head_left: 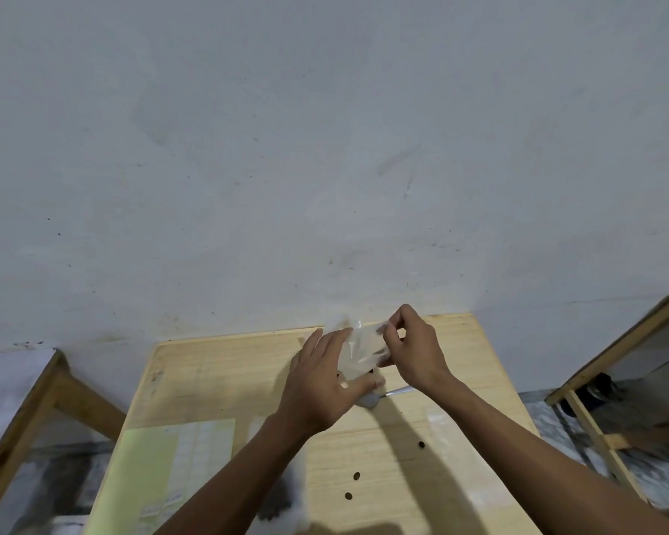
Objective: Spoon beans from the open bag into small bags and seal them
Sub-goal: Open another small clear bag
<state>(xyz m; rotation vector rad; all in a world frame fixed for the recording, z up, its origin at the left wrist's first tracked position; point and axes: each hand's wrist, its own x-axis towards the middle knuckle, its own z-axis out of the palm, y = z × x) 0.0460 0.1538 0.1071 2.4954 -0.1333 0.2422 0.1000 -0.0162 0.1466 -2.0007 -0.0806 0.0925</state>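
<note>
Both hands work one small clear bag above the counter, right of centre.

The left hand (323,384) cradles the small bag (362,353), fingers mostly straight, thumb pressing; the right hand (412,347) pinches its top edge. A slip could spill beans, since three loose beans (421,444) already lie on the counter (217,372). One spoon (383,395) lies beneath; one open bag (286,496) sits at the lower edge.

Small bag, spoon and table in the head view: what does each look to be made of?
Small bag: thin clear plastic film, glossy; the tabletop shows through it and it crinkles between both hands, left and right.
Spoon: probably metal, grey with a bright sheen, though it is blurred.
Table: pale wood or a wood-look laminate, matte, with visible grain lines; which one cannot be told.
</note>
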